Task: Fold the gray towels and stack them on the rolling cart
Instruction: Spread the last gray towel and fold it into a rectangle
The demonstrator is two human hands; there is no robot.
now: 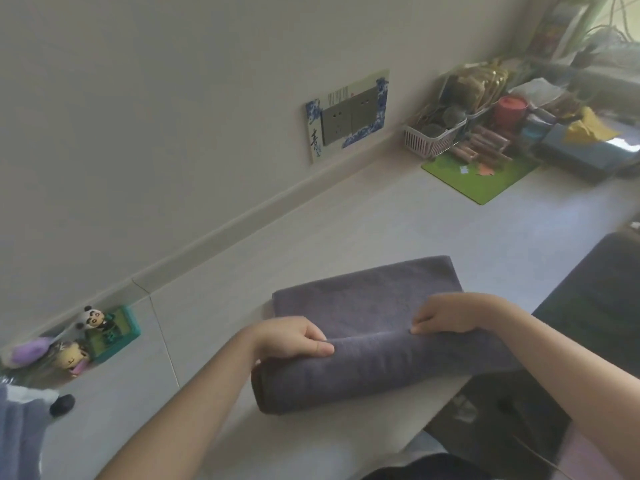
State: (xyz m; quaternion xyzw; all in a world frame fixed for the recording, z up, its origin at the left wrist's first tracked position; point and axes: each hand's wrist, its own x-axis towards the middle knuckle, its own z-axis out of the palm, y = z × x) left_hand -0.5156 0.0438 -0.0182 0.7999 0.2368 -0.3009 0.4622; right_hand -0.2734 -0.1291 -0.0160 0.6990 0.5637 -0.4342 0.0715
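On the pale tabletop (398,220) in front of you lies a gray towel (363,306), near the front edge. Its near part is curled up into a fat roll, and the far part lies flat. Your left hand (294,337) pinches the top of the roll at its left end, thumb on the near side. Your right hand (446,313) pinches the fold at the right end, fingers curled down onto the cloth.

A light wall (173,116) runs along the back of the tabletop. On the wall sits a gray socket (348,121) with a blue and white frame around it. Small toys (86,337) stand at the far left by the wall, one of them a panda. Far right, a green mat (481,174) lies flat, with a white basket (433,136) and a red cup (510,110) behind it among blurry clutter. More gray cloth (17,434) shows at the bottom left corner. A dark cloth (599,299) lies at the right edge.
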